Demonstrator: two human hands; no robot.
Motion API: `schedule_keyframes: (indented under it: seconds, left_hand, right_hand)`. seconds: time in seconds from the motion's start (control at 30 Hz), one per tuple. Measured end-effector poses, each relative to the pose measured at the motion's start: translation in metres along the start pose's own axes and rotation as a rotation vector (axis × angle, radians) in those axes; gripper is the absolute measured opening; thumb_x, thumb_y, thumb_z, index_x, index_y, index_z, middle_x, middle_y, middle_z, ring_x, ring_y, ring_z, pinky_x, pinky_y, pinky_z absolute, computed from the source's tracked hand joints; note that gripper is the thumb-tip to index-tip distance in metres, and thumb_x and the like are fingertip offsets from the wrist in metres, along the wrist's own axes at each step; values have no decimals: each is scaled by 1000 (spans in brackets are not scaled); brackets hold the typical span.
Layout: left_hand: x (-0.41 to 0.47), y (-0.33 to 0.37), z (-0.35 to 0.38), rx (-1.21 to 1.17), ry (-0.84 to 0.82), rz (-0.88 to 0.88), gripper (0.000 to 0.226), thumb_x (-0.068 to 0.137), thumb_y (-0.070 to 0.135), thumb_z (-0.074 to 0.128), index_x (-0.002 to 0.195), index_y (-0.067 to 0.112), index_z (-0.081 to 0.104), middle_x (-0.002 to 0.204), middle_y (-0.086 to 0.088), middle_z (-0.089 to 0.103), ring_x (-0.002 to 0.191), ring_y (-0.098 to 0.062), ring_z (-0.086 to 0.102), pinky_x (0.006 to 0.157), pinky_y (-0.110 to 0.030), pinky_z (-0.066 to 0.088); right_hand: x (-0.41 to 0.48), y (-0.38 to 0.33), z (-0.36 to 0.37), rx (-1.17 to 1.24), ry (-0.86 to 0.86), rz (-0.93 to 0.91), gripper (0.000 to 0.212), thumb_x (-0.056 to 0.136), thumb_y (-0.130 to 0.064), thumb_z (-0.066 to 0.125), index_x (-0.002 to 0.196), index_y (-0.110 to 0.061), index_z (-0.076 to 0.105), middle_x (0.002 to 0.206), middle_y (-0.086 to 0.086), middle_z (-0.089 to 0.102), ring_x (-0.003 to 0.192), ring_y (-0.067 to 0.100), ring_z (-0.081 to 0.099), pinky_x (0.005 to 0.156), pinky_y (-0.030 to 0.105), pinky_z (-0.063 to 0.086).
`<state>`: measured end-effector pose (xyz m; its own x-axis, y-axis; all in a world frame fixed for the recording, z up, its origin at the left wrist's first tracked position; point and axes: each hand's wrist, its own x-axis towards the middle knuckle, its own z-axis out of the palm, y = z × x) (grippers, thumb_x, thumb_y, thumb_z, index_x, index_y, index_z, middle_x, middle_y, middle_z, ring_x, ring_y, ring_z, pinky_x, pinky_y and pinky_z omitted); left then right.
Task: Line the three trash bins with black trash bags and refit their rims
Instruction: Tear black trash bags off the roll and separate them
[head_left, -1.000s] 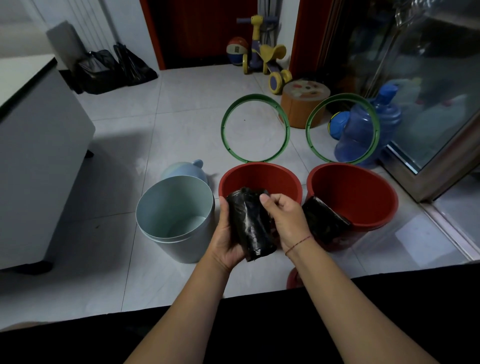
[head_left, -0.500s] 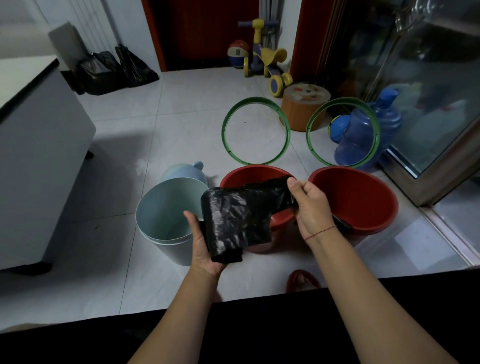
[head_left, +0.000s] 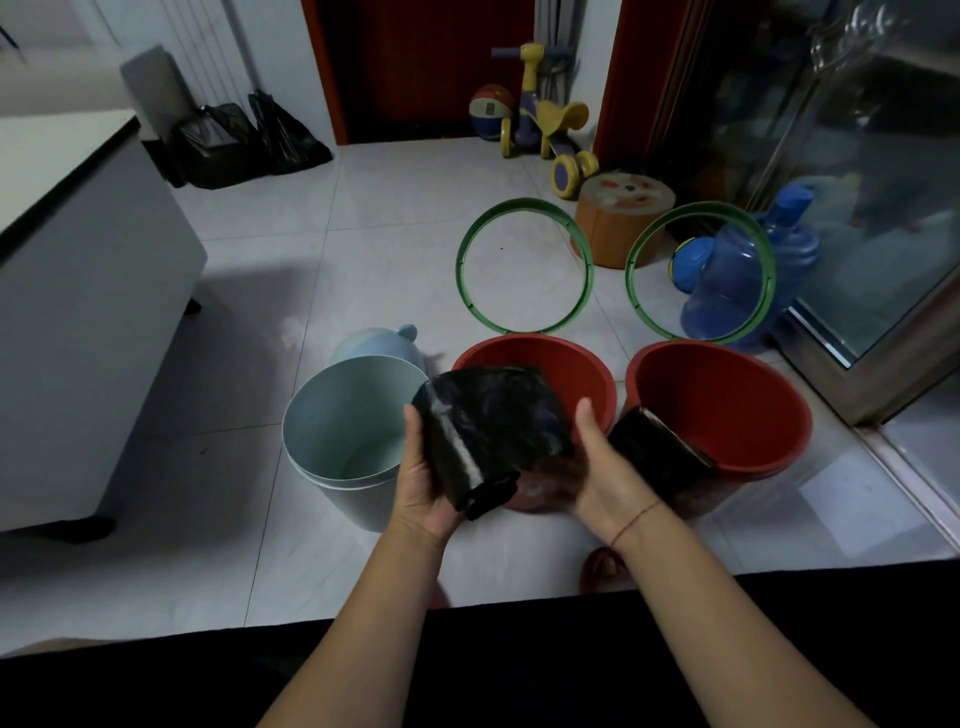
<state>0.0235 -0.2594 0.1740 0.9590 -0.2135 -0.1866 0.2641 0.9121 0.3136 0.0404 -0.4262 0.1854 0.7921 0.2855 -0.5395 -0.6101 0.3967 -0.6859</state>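
Observation:
Three bins stand on the tiled floor: a pale blue bin (head_left: 343, 415) at the left, a red bin (head_left: 571, 364) in the middle, another red bin (head_left: 727, 410) at the right. A half-unfolded black trash bag (head_left: 493, 431) hangs in front of the middle bin. My left hand (head_left: 421, 478) grips its left side and my right hand (head_left: 602, 467) holds its right side. A second folded black bag (head_left: 660, 457) lies over the right bin's near rim. Two green rims (head_left: 524, 265) (head_left: 701, 270) lie on the floor behind the red bins. A pale blue lid (head_left: 384, 343) sits behind the blue bin.
A white cabinet (head_left: 78, 312) stands at the left. A blue water jug (head_left: 743, 275), an orange stool (head_left: 623, 218), a toy scooter (head_left: 545, 124) and a ball (head_left: 491, 111) crowd the back right. Filled black bags (head_left: 244, 140) sit at the back left. A glass door frame (head_left: 883, 364) runs along the right.
The bag went from a tight fold to partly spread between my hands. My right hand dropped from the bag's upper right corner to its right side, and the bag drew in closer.

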Motion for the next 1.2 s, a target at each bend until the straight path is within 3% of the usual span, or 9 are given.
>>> schedule_keyframes:
  seconds: [0.07, 0.13, 0.3, 0.47, 0.6, 0.8, 0.93, 1.13, 1.2]
  left_hand:
    - [1, -2, 2, 91, 9, -48, 73, 55, 45, 86, 113, 4, 70, 125, -20, 62, 114, -33, 61, 92, -51, 51]
    - [3, -3, 5, 181, 17, -73, 75, 57, 49, 84, 115, 5, 69, 130, -21, 59, 119, -32, 58, 98, -48, 47]
    - [0, -4, 8, 100, 8, -107, 85, 59, 48, 84, 127, 3, 60, 136, -23, 53, 123, -35, 54, 95, -49, 49]
    - [-4, -6, 3, -84, -64, -80, 84, 57, 48, 83, 123, 1, 62, 130, -24, 58, 117, -39, 58, 89, -53, 51]
    - [-4, -5, -4, -138, -103, -67, 90, 58, 54, 79, 130, 5, 57, 132, -23, 56, 119, -41, 56, 91, -60, 47]
    - [-2, -8, -8, -125, -147, -24, 97, 55, 58, 81, 134, 9, 53, 140, -18, 49, 130, -37, 46, 111, -59, 25]
    - [0, -16, -3, -173, -149, 16, 86, 56, 57, 79, 124, 5, 62, 126, -20, 61, 117, -38, 58, 93, -57, 47]
    - [-3, -10, -14, -250, -216, 28, 75, 72, 61, 62, 120, 4, 65, 123, -20, 64, 116, -36, 59, 97, -50, 46]
    - [-5, -4, -17, -241, -159, 62, 72, 70, 62, 62, 115, 6, 68, 117, -16, 67, 110, -33, 63, 91, -48, 51]
  right_hand:
    - [-5, 16, 12, -2, -41, -12, 87, 60, -71, 62, 127, -17, 59, 123, 10, 66, 118, 27, 60, 104, 50, 43]
    - [-8, 21, 25, 17, -5, -128, 80, 61, -61, 71, 127, -17, 58, 123, 9, 66, 115, 27, 62, 101, 52, 45]
    - [-7, 7, 37, 31, 217, -408, 27, 81, -15, 70, 107, -8, 67, 107, 14, 71, 98, 27, 69, 82, 39, 57]
    - [-5, -10, 34, -47, 252, -532, 10, 83, -14, 69, 92, -16, 68, 91, 2, 73, 81, 12, 71, 65, 21, 55]
    - [-2, -20, 30, -72, 279, -606, 11, 83, -14, 69, 94, -12, 70, 98, 11, 72, 95, 24, 69, 87, 34, 54]
    - [2, -36, 30, -47, 284, -643, 17, 85, -15, 67, 100, -9, 68, 105, 15, 70, 101, 28, 67, 90, 40, 53]
    - [4, -38, 36, 12, 294, -667, 19, 88, -11, 63, 106, -5, 64, 106, 14, 69, 101, 27, 66, 91, 40, 53]
    - [7, -43, 26, 21, 328, -682, 7, 86, -16, 66, 93, -15, 65, 103, 11, 70, 105, 30, 65, 98, 50, 49]
    - [8, -48, 21, 38, 318, -674, 8, 87, -16, 65, 94, -14, 65, 103, 11, 69, 106, 31, 65, 98, 51, 48]
